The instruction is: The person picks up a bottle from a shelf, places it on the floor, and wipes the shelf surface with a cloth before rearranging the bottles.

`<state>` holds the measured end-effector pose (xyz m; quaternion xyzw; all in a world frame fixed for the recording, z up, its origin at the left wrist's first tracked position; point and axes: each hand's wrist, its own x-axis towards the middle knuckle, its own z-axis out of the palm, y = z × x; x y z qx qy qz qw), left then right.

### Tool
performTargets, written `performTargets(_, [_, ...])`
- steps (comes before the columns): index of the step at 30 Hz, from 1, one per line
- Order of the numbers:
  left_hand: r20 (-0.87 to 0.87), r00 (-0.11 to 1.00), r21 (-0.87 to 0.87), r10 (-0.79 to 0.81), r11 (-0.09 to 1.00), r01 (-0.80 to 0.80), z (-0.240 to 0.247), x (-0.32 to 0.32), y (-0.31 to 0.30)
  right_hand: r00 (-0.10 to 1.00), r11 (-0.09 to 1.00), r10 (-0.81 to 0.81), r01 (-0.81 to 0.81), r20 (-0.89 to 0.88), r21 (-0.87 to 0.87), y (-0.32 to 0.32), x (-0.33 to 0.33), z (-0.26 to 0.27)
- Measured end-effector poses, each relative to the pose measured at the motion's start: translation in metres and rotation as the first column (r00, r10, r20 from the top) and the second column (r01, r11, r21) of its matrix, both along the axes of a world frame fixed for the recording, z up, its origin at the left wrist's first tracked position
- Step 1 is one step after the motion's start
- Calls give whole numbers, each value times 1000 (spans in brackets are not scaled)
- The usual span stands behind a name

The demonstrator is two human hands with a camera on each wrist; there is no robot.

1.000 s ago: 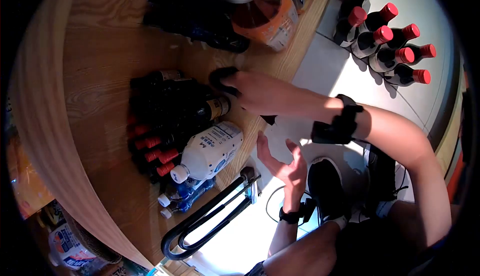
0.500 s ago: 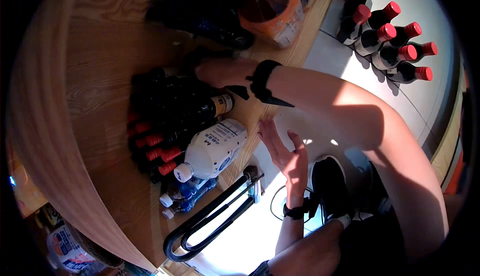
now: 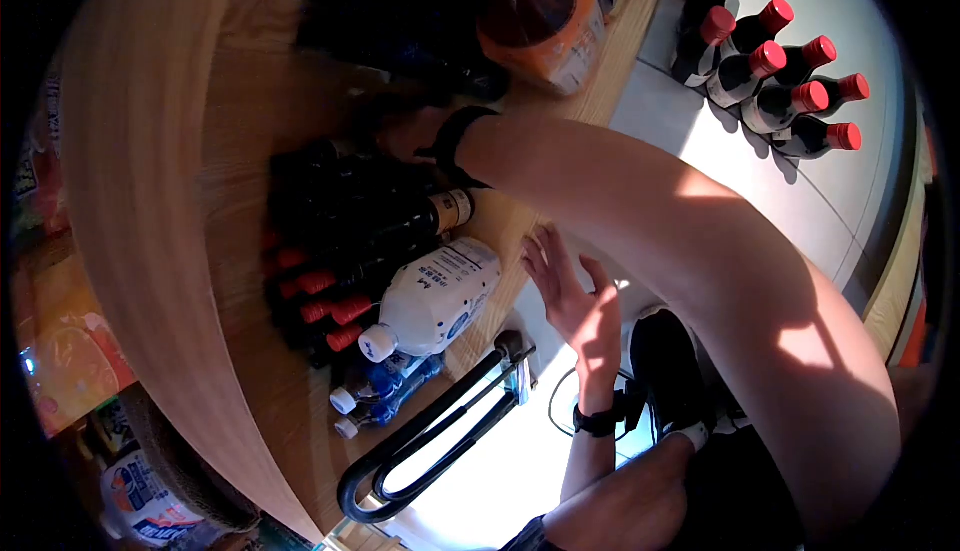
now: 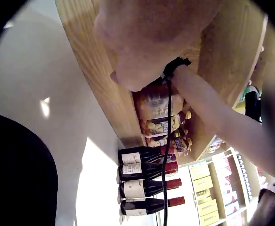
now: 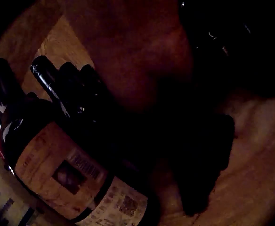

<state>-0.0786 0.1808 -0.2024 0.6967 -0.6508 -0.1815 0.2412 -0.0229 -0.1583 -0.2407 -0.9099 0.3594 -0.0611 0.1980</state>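
Note:
In the head view my right hand point(image 3: 408, 136) reaches into the dark shelf behind a group of dark bottles point(image 3: 395, 226). The right wrist view shows the hand point(image 5: 142, 61) in shadow, its fingers hidden beside a black shape point(image 5: 206, 160); whether it grips this cannot be told. A labelled bottle point(image 5: 57, 174) lies near it. My left hand point(image 3: 578, 306) hangs by the shelf edge, fingers spread and holding nothing; it also shows as a hand point(image 4: 147, 42) in the left wrist view.
A white-labelled jug point(image 3: 440, 296) and small blue bottles point(image 3: 400, 396) lie near the shelf edge point(image 3: 480, 336). A large orange-labelled bottle point(image 3: 545, 36) is above my right wrist. Several red-capped bottles point(image 3: 770, 106) stand on the floor. A black tubular frame point(image 3: 430, 431) is beside the shelf.
My right hand has moved left, deeper into the shelf, and its fingers have gone into shadow. My left hand has shifted slightly, fingers still spread.

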Motion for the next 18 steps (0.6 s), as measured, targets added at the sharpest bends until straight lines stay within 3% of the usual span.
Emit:
performTargets(4, [-30, 999, -40, -33, 999, 32, -16, 9, 6, 998, 999, -22, 24, -53, 35, -4, 13, -15])
performTargets(9, [19, 1000, 13, -1, 1000, 1, -16, 6, 5, 966, 952, -226, 247, 127, -183, -18, 37, -66])
performTargets(13, [108, 993, -104, -43, 993, 54, -23, 8, 7, 977, 945, -198, 212, 81, -250, -17, 32, -62])
performTargets(15, [109, 993, -124, -47, 990, 60, -19, 9, 4, 998, 999, -37, 39, -55, 36, -50, 41, -67])
performTargets(17, [205, 972, -34, -118, 991, 127, -12, 12, 1, 977, 935, 164, -110, -136, 338, -84, 57, -83])
performTargets(18, [204, 972, -34, -114, 992, 123, -10, 10, 0, 965, 901, 218, -141, -147, 411, -81, 56, -78])
